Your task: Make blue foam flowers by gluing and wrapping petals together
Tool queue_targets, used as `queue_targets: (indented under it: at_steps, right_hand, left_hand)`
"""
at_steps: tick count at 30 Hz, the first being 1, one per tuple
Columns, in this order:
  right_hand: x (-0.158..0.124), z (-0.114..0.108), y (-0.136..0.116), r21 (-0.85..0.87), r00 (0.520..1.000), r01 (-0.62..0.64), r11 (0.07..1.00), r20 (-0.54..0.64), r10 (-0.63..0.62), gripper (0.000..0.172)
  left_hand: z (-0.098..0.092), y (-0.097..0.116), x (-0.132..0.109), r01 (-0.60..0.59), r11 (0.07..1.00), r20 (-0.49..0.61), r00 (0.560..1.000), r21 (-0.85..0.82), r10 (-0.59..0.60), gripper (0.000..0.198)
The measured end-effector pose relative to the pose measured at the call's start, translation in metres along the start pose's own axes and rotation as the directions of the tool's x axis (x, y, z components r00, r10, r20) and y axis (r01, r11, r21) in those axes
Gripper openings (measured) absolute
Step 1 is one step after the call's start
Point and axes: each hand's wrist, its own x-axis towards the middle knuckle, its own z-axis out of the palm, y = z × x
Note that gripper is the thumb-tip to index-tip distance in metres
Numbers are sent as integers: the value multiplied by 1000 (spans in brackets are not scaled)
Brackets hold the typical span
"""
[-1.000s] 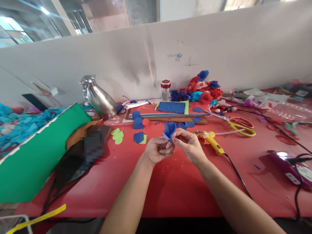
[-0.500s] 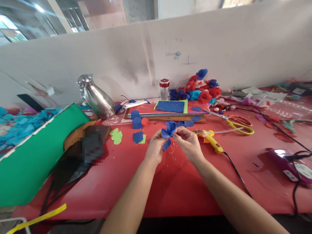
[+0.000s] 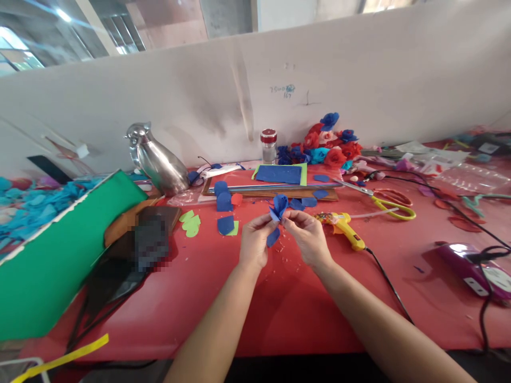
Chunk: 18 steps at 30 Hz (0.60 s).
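A small blue paper flower (image 3: 280, 206) with cupped petals is held up over the red table (image 3: 287, 314). My left hand (image 3: 254, 239) pinches its lower left side between thumb and fingertips. At its lower right, my right hand (image 3: 309, 236) is closed on it too, the two sets of fingertips nearly meeting under the petals. One loose blue petal (image 3: 273, 237) lies on the table just below the flower. The yellow glue gun (image 3: 350, 232) rests right of my right hand, its tip close to the knuckles. More blue petals (image 3: 224, 201) lie to the left.
Scissors (image 3: 393, 205) lie at the right, with a purple device (image 3: 475, 271) and cables nearer me. A steel jug (image 3: 159, 159), a lidded jar (image 3: 269, 146) and paper flowers (image 3: 331, 146) stand behind. A green box (image 3: 59, 260) and dark bag (image 3: 115, 271) are left.
The left petal of the held flower has folded up against the others. My left hand has shifted slightly right, and the flower is a little higher and more upright.
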Motion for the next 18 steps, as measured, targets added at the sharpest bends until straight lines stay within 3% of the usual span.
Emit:
queue_targets:
  at_steps: [18]
  right_hand:
    - [-3,0,6,-16,998,70,997,-4,-70,18]
  left_hand:
    - [6,-15,1,18,975,-1,1000,-221,-19,11]
